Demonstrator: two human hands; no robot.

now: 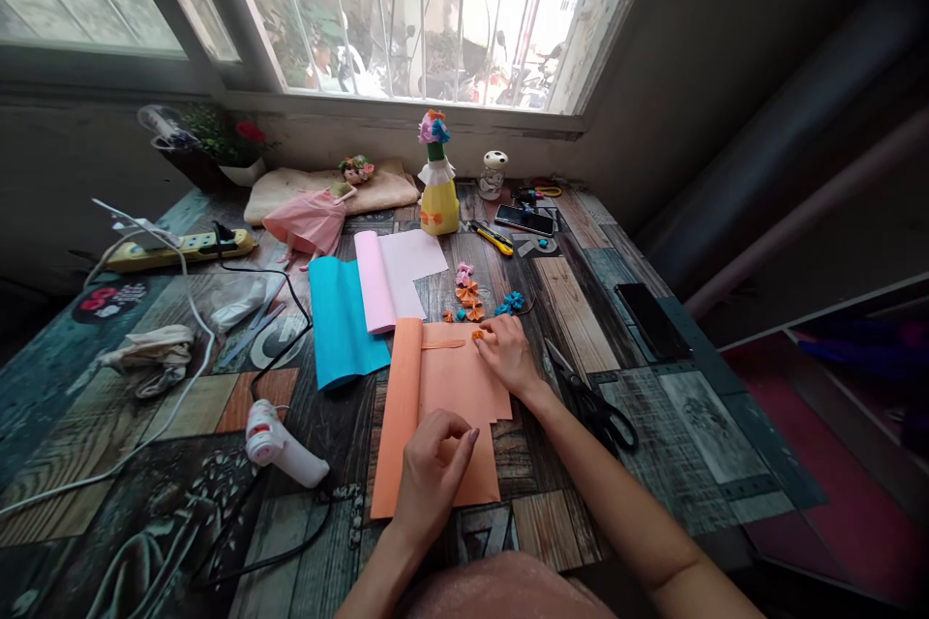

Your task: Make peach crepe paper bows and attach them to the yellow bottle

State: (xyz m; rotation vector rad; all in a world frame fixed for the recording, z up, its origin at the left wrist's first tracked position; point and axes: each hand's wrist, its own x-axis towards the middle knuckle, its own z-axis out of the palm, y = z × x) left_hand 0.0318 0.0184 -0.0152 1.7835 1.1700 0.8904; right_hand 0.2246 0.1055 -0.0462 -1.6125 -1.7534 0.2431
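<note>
My right hand (512, 353) pinches a small orange paper flower (477, 336) over the upper right part of the orange crepe paper (457, 387). Over the lower part of that sheet, my left hand (434, 464) is curled with thumb and forefinger close together, and nothing shows in it. A narrow orange strip (442, 344) lies on the paper, left of the flower. Just beyond the sheet sit several finished paper flowers: orange ones (468, 292), a pink one (464, 273) and blue ones (510, 302). Black scissors (591, 401) rest right of my right forearm.
Blue (341, 319) and pink (375, 280) crepe rolls lie at left. A glue gun (284, 445) with a cord stands nearer me. Behind are a yellow bottle doll (439, 198), a pink-dressed doll (309, 218), a yellow cutter (494, 237) and phones (653, 319). Cables cross the left side.
</note>
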